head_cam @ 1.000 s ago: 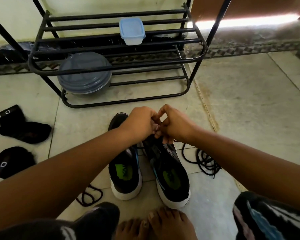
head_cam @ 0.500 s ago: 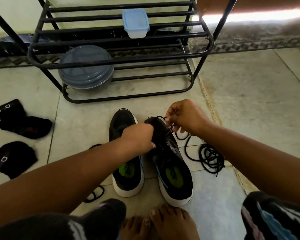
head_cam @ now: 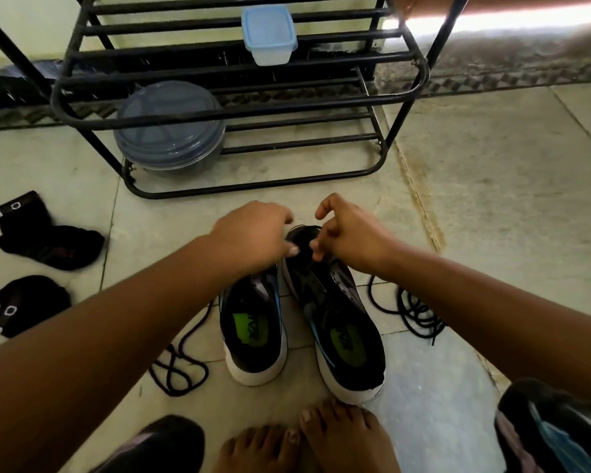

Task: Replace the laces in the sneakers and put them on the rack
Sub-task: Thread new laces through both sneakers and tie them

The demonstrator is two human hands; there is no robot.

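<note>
Pinching lace at the right sneaker (head_cam: pixel 335 312) toe eyelets, left hand (head_cam: pixel 253 233) and right hand (head_cam: pixel 348 230) are early in lacing; left sneaker (head_cam: pixel 253 322) unlaced, rack (head_cam: pixel 239 114) far, holding neither.

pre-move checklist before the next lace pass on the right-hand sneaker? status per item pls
1. Both hands at the toe end of the right-hand sneaker: left hand, right hand. ok.
2. Lace pinched in the fingers: cannot tell, too dark.
3. Lace slack free: black lace lies loose on the floor beside the shoe. ok.
4. Left-hand sneaker laced: not ok, no lace visible in it.
5. Shoe rack has free bars beside the blue-lidded box and the round lidded container: ok.
</note>
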